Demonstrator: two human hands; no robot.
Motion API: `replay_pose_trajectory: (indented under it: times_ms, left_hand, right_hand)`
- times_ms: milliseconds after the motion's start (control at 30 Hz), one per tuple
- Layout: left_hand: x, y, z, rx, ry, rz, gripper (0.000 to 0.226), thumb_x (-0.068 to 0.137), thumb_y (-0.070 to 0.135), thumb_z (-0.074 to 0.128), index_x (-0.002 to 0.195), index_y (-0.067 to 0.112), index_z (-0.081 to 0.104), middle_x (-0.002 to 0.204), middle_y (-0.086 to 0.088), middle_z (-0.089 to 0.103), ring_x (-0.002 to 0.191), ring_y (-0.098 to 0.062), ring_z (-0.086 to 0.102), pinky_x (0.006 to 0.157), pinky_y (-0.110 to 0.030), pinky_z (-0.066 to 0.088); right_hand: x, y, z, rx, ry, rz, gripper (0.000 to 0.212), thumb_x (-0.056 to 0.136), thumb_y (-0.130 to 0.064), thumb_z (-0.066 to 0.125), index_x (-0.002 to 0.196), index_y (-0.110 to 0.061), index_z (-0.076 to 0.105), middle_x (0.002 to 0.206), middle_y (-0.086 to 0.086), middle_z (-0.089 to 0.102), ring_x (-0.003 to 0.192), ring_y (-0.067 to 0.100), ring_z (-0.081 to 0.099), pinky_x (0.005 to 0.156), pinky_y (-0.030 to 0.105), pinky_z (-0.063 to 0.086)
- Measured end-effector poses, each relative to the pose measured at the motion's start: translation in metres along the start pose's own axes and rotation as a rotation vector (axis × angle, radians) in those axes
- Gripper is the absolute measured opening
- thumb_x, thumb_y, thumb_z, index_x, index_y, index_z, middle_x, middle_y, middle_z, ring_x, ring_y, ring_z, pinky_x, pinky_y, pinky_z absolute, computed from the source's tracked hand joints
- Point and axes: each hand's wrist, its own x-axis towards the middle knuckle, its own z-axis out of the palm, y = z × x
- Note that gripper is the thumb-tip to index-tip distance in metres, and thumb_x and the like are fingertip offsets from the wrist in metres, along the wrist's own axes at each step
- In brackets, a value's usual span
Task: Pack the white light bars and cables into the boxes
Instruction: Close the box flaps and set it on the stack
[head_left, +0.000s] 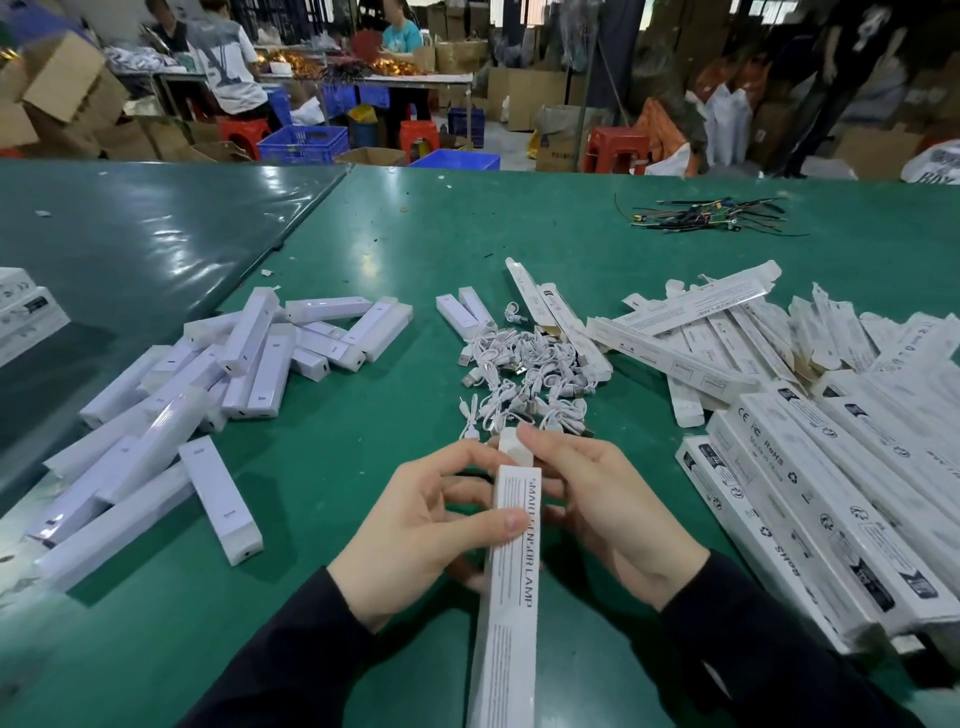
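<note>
I hold a long white box (511, 582) printed "SMART SENSOR LAMP" lengthwise in front of me. My left hand (415, 535) grips it from the left, thumb across its printed face. My right hand (602, 514) holds its far end, fingers curled at the open flap (514, 449). Whatever is inside the box is hidden. White light bars (218, 395) lie heaped on the left of the green table (363, 249). A tangle of white cables (524, 374) sits just beyond my hands. Flat and folded white boxes (810, 410) are piled on the right.
A bundle of dark and coloured wires (711, 215) lies at the far right of the table. More white boxes (23, 312) sit at the left edge. Beyond the table are people at benches, red stools (615, 150), blue crates and cardboard cartons.
</note>
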Motion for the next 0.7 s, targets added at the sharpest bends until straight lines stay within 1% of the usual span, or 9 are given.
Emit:
replay_pose_trajectory:
  times_ms: [67,200,233,267,333,400,467,600,700]
  left_hand:
    - [0.0,0.0,0.0001,-0.01,-0.022,-0.012,0.022,0.074,0.013,0.073,0.095,0.015,0.066,0.093,-0.025,0.069,0.076,-0.044,0.069,0.043,-0.025,0.05]
    - [-0.0008,-0.0002,-0.0019,-0.06,-0.044,-0.034,0.026,0.077,0.012,0.07,0.102,0.01,0.062,0.086,-0.017,0.07,0.073,-0.038,0.072,0.043,-0.024,0.051]
    - [-0.001,-0.0006,-0.0024,-0.059,-0.05,-0.036,0.027,0.078,0.012,0.069,0.104,0.009,0.06,0.085,-0.016,0.069,0.073,-0.038,0.073,0.043,-0.024,0.051]
    - [-0.0009,-0.0011,-0.0025,-0.052,-0.058,-0.036,0.027,0.08,0.013,0.069,0.105,0.009,0.059,0.085,-0.016,0.07,0.073,-0.038,0.073,0.044,-0.025,0.052]
    - [-0.001,-0.0023,-0.002,-0.046,-0.068,-0.038,0.027,0.084,0.012,0.071,0.106,0.007,0.056,0.087,-0.014,0.07,0.074,-0.038,0.073,0.046,-0.026,0.053]
    - [-0.001,-0.0036,-0.0018,-0.056,-0.07,-0.037,0.029,0.085,0.014,0.068,0.108,0.006,0.054,0.088,-0.014,0.07,0.075,-0.037,0.073,0.049,-0.028,0.054]
    - [-0.001,-0.0047,-0.0019,-0.058,-0.066,-0.033,0.031,0.086,0.015,0.07,0.109,0.006,0.052,0.09,-0.014,0.071,0.075,-0.038,0.072,0.049,-0.031,0.056]
    - [0.0008,-0.0078,-0.0032,-0.003,-0.037,-0.035,0.033,0.08,0.019,0.067,0.108,0.011,0.051,0.092,-0.014,0.071,0.077,-0.037,0.071,0.053,-0.036,0.056]
    - [0.0014,-0.0099,-0.0035,0.018,-0.029,-0.038,0.035,0.078,0.019,0.068,0.106,0.013,0.047,0.091,-0.014,0.07,0.076,-0.037,0.07,0.052,-0.036,0.054]
  right_hand:
    - [-0.0006,-0.0019,-0.0004,0.023,0.008,-0.023,0.031,0.077,-0.041,0.066,0.095,-0.019,0.079,0.087,0.01,0.076,0.079,0.018,0.068,0.063,0.023,0.055]
    - [-0.0033,-0.0052,0.0021,-0.022,0.016,-0.057,0.041,0.075,-0.05,0.065,0.096,-0.019,0.079,0.098,0.015,0.075,0.082,0.016,0.069,0.063,0.021,0.054]
    - [-0.004,-0.0056,0.0028,-0.032,0.02,-0.063,0.039,0.076,-0.049,0.064,0.096,-0.019,0.079,0.1,0.014,0.075,0.084,0.016,0.069,0.064,0.021,0.055]
    - [-0.0046,-0.0056,0.003,-0.04,0.022,-0.065,0.033,0.079,-0.045,0.065,0.095,-0.02,0.08,0.099,0.014,0.075,0.085,0.016,0.069,0.067,0.023,0.055]
    - [-0.005,-0.0049,0.0028,-0.061,0.024,-0.064,0.019,0.087,-0.028,0.065,0.095,-0.02,0.08,0.096,0.011,0.076,0.085,0.014,0.069,0.067,0.022,0.055]
    - [-0.0051,-0.0048,0.0025,-0.072,0.03,-0.066,0.018,0.089,-0.015,0.063,0.095,-0.019,0.08,0.094,0.01,0.076,0.082,0.013,0.069,0.064,0.021,0.055]
    - [-0.0052,-0.004,0.0024,-0.071,0.034,-0.065,0.018,0.089,-0.012,0.063,0.094,-0.017,0.08,0.094,0.008,0.077,0.083,0.014,0.07,0.065,0.021,0.055]
    - [-0.0056,-0.003,0.0024,-0.08,0.047,-0.068,0.019,0.091,-0.011,0.062,0.094,-0.013,0.08,0.1,0.001,0.076,0.093,0.018,0.071,0.069,0.023,0.056]
    - [-0.0056,-0.0036,0.0024,-0.09,0.054,-0.056,0.019,0.091,-0.01,0.06,0.095,-0.011,0.079,0.099,-0.001,0.077,0.092,0.021,0.071,0.068,0.024,0.056]
